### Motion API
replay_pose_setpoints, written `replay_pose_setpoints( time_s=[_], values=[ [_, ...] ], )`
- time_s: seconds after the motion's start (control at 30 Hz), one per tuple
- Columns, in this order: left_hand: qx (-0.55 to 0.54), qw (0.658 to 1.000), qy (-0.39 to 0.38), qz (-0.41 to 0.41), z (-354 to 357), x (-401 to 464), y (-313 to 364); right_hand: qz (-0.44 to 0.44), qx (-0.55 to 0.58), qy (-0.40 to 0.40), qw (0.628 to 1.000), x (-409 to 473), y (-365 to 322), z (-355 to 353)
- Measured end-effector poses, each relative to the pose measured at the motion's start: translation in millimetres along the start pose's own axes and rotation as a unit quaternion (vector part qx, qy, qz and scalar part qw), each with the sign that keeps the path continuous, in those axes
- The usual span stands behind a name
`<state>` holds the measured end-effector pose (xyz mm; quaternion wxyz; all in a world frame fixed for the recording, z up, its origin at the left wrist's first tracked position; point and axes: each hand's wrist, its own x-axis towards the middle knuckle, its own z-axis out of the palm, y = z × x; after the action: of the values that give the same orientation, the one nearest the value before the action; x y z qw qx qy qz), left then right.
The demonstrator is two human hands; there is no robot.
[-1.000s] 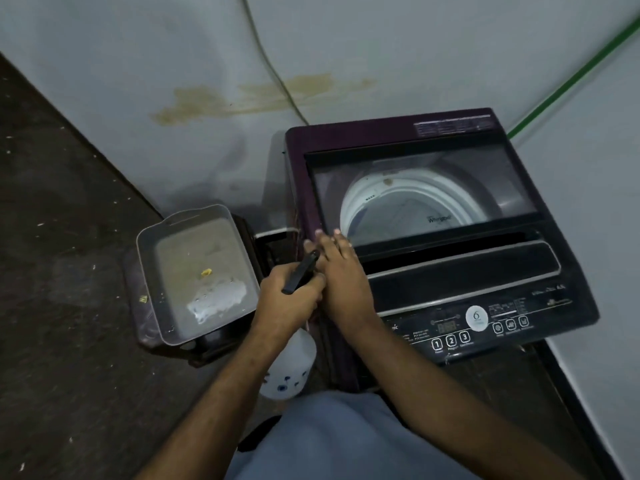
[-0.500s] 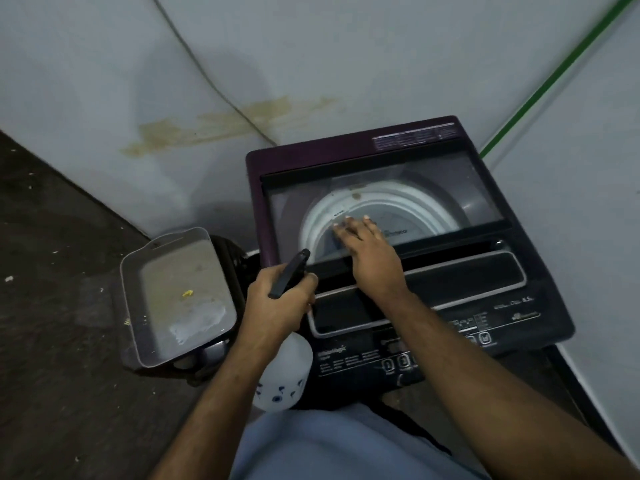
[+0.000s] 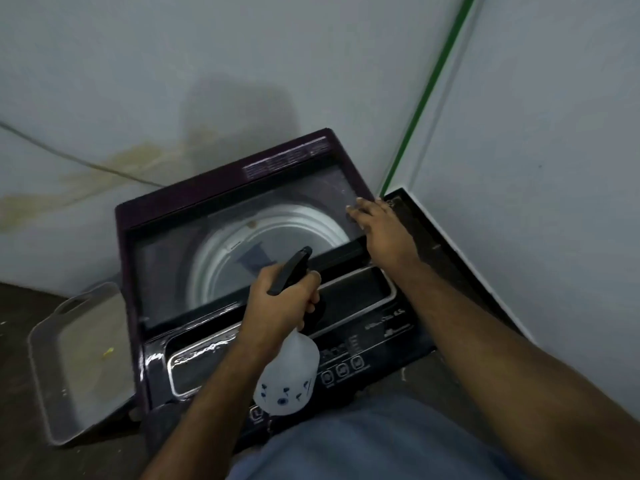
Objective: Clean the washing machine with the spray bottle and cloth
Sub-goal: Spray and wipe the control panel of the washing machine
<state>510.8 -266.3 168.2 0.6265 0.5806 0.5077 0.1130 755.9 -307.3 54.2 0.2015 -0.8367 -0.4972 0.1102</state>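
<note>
Dark floor (image 3: 31,459), purple washing machine (image 3: 138,271) standing on it, grey tray (image 3: 41,382) just beside it

Person observed from a head-worn view. Both forearms are bare from the lower frame edge to the wrists; no sleeves, cuffs or gloves visible. Left hand (image 3: 280,299) bare, with no ring, band or watch seen on it or on its wrist. Right hand (image 3: 382,226) likewise bare and unadorned; its fingers (image 3: 356,207) show short nails with pale tips. Light hair is faintly discernible along the forearms. A grey-blue garment (image 3: 363,441) of plain, smooth fabric covers the body at the bottom centre of the frame. No print, seam or fastening can be made out on it.
</note>
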Motion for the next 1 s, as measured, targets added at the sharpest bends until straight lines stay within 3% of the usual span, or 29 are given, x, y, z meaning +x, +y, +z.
replay_pose_setpoints(
  time_s=[0.23,0.43,0.83,1.0],
  values=[
    [0.04,0.998,-0.047,0.003,61.3,3.8,10.9,0.017,0.137,0.018,0.99,-85.3,18.3,-16.6],
    [0.039,0.998,-0.058,-0.003,76.3,4.2,8.8,0.05,0.129,0.024,0.99,-153.4,24.1,-12.8],
    [0.037,0.999,-0.004,0.016,70.7,27.0,39.3,-0.045,0.035,0.045,0.997,-19.9,1.5,-0.8],
    [0.032,0.999,0.024,0.027,76.5,28.7,60.1,-0.056,0.065,0.0,0.996,43.7,-4.0,-0.5]
  ],
)
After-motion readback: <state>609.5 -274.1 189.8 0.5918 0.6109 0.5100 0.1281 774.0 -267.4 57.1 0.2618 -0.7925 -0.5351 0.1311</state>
